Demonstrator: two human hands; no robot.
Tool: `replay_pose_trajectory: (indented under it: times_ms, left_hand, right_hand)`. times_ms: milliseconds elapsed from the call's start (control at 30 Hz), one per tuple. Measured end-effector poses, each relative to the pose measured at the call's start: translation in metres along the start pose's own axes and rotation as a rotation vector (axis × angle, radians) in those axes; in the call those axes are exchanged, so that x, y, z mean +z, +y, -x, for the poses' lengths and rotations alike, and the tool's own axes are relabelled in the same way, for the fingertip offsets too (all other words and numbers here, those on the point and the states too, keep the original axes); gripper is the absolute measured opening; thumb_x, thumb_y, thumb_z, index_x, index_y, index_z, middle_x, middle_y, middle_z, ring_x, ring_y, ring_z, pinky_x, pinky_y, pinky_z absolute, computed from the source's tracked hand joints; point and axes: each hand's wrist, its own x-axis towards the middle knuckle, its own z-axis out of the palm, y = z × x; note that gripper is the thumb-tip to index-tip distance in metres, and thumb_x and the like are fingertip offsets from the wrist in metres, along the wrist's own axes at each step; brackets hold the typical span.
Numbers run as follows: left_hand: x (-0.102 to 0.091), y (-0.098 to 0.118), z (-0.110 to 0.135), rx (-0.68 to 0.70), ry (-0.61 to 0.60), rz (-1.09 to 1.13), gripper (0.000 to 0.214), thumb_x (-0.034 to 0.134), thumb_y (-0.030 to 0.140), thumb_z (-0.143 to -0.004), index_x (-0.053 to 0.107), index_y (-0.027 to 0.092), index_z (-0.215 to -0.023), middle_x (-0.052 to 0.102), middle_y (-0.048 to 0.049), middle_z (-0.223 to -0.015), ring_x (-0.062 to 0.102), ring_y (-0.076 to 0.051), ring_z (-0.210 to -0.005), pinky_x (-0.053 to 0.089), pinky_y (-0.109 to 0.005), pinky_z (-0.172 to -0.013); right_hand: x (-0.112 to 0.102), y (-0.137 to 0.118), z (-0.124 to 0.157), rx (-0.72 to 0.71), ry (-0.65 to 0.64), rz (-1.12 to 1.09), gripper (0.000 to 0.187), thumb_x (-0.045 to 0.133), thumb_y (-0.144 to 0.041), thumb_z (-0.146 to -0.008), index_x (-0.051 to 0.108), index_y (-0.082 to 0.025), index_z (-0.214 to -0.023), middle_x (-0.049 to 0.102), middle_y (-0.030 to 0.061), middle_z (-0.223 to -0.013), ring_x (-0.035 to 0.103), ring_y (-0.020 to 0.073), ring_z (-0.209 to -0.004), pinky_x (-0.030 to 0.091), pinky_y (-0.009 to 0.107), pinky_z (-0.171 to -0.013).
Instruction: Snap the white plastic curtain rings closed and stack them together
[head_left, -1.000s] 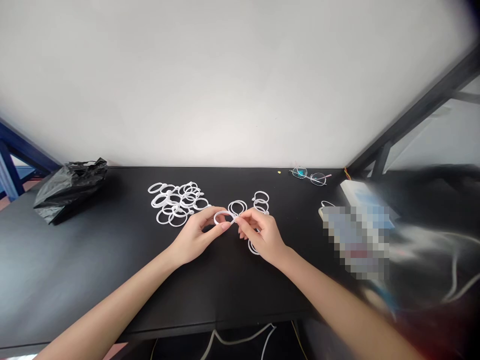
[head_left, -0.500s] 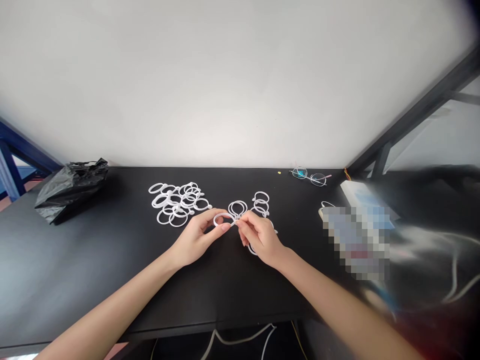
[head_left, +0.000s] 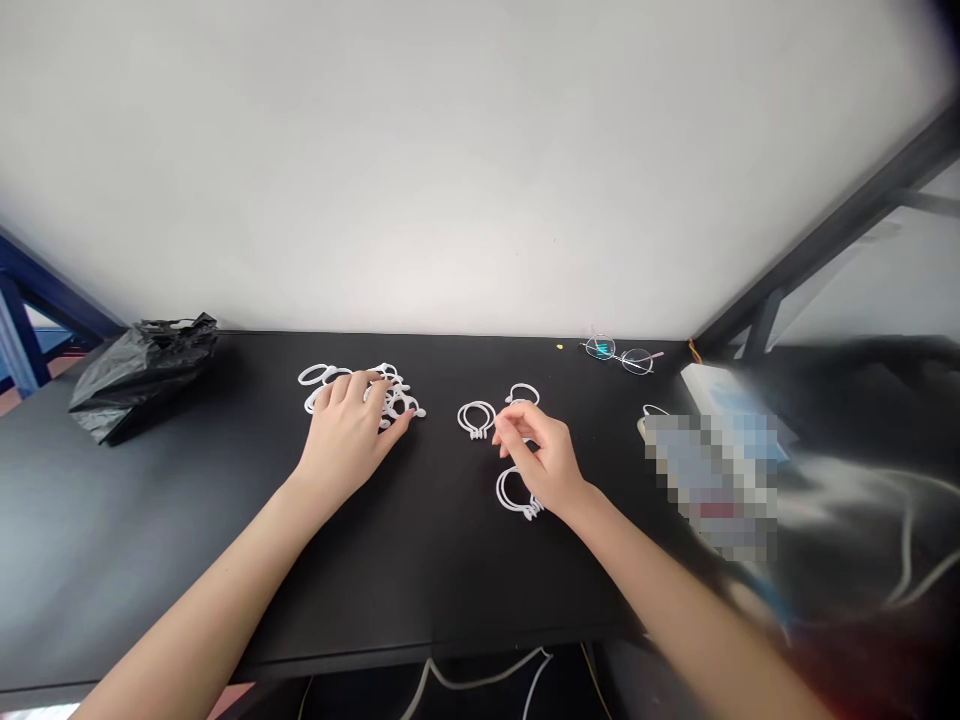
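Palm down, my left hand [head_left: 349, 430] rests over a pile of white plastic rings with small knobs [head_left: 405, 405], its fingers spread and its thumb at the pile's right side. The hand covers much of the pile. To the right, my right hand [head_left: 541, 455] has its thumb and fingertips drawn together, and no ring shows between them. Just left of its fingertips lie overlapping white rings [head_left: 476, 418], their knobs toward me. Another group of rings [head_left: 514, 490] lies below that hand, partly hidden by it. A ring [head_left: 523, 390] shows just beyond its knuckles.
A crumpled black plastic bag [head_left: 142, 380] lies at the left of the black table [head_left: 405, 570]. Eyeglasses [head_left: 619, 353] sit near the wall, beside a tiny yellow bit [head_left: 559, 347]. A white box [head_left: 712, 390] and a blurred-out object [head_left: 712, 485] are at right.
My left hand has let go of the white ring and moved left onto the pile. My right hand has come away from that ring and shifted slightly right.
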Motion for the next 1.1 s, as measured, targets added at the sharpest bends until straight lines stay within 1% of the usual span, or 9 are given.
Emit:
replay_pose_trajectory:
  times_ms: [100, 167, 300, 467, 600, 733, 833, 967, 1100]
  left_hand:
    - [0.006, -0.003, 0.004, -0.013, -0.063, -0.08, 0.039, 0.048, 0.042, -0.096, 0.066, 0.009, -0.107, 0.064, -0.0201, -0.112, 0.059, -0.038, -0.104, 0.046, -0.049, -0.085]
    - [0.009, -0.003, 0.005, -0.019, -0.081, -0.09, 0.041, 0.047, 0.043, -0.096, 0.066, 0.008, -0.107, 0.064, -0.0206, -0.115, 0.059, -0.038, -0.104, 0.046, -0.048, -0.086]
    - [0.011, -0.003, 0.007, -0.03, -0.095, -0.088, 0.045, 0.044, 0.044, -0.097, 0.066, 0.007, -0.111, 0.062, -0.0225, -0.123, 0.058, -0.04, -0.109, 0.046, -0.05, -0.087]
    - [0.011, -0.002, 0.008, -0.027, -0.08, -0.088, 0.049, 0.038, 0.044, -0.098, 0.065, 0.007, -0.117, 0.057, -0.0264, -0.133, 0.056, -0.041, -0.113, 0.046, -0.052, -0.087]
    - [0.012, -0.002, 0.009, -0.01, -0.067, -0.099, 0.049, 0.038, 0.046, -0.098, 0.065, 0.008, -0.115, 0.058, -0.0266, -0.132, 0.057, -0.041, -0.113, 0.047, -0.052, -0.087]
    - [0.01, -0.002, 0.008, -0.034, -0.07, -0.074, 0.051, 0.038, 0.048, -0.098, 0.064, 0.008, -0.116, 0.056, -0.0279, -0.134, 0.056, -0.043, -0.115, 0.046, -0.054, -0.088]
    - [0.007, 0.0, 0.007, -0.063, -0.092, -0.038, 0.05, 0.04, 0.047, -0.098, 0.063, 0.008, -0.117, 0.053, -0.0287, -0.137, 0.054, -0.044, -0.119, 0.045, -0.056, -0.091]
    - [0.005, 0.001, 0.007, -0.073, -0.113, -0.042, 0.047, 0.041, 0.046, -0.098, 0.063, 0.009, -0.116, 0.054, -0.0274, -0.137, 0.054, -0.043, -0.119, 0.046, -0.055, -0.09]
    - [0.004, 0.002, 0.007, -0.053, -0.086, -0.053, 0.046, 0.039, 0.045, -0.099, 0.063, 0.009, -0.114, 0.056, -0.0265, -0.134, 0.056, -0.042, -0.116, 0.047, -0.053, -0.087]
  right_hand:
    - [0.0, 0.002, -0.001, -0.075, -0.039, 0.125, 0.015, 0.052, -0.025, -0.097, 0.057, -0.021, -0.083, 0.064, 0.0012, -0.074, 0.061, 0.0138, -0.066, 0.052, 0.026, -0.06]
    - [0.0, 0.004, -0.002, -0.142, -0.071, 0.245, 0.014, 0.052, -0.021, -0.096, 0.059, -0.021, -0.084, 0.066, 0.0031, -0.08, 0.062, 0.0165, -0.075, 0.053, 0.029, -0.067]
    - [-0.001, 0.01, -0.004, -0.22, -0.106, 0.404, 0.009, 0.056, -0.018, -0.094, 0.064, -0.021, -0.09, 0.069, 0.0077, -0.102, 0.062, 0.0222, -0.096, 0.053, 0.038, -0.085]
    - [-0.001, 0.012, -0.004, -0.15, -0.156, 0.526, 0.008, 0.062, -0.018, -0.091, 0.067, -0.02, -0.096, 0.066, 0.01, -0.116, 0.061, 0.0259, -0.105, 0.051, 0.046, -0.094]
    - [-0.002, 0.013, -0.004, -0.125, -0.227, 0.565, 0.011, 0.061, -0.018, -0.092, 0.068, -0.02, -0.099, 0.067, 0.0103, -0.116, 0.061, 0.027, -0.108, 0.051, 0.047, -0.096]
    - [-0.002, 0.014, -0.004, -0.11, -0.259, 0.547, 0.014, 0.059, -0.017, -0.093, 0.069, -0.021, -0.102, 0.068, 0.0086, -0.111, 0.062, 0.0257, -0.105, 0.053, 0.045, -0.093]
    - [-0.001, 0.015, -0.004, -0.1, -0.247, 0.543, 0.014, 0.06, -0.015, -0.092, 0.069, -0.021, -0.101, 0.068, 0.0083, -0.11, 0.062, 0.0258, -0.105, 0.051, 0.046, -0.096]
    - [-0.002, 0.019, -0.004, -0.079, -0.169, 0.599, 0.017, 0.062, -0.012, -0.089, 0.069, -0.02, -0.102, 0.066, 0.0112, -0.12, 0.058, 0.03, -0.115, 0.048, 0.051, -0.098]
    - [-0.002, 0.021, -0.004, -0.038, -0.141, 0.614, 0.018, 0.061, -0.012, -0.089, 0.069, -0.02, -0.102, 0.066, 0.0105, -0.119, 0.06, 0.0292, -0.111, 0.05, 0.048, -0.094]
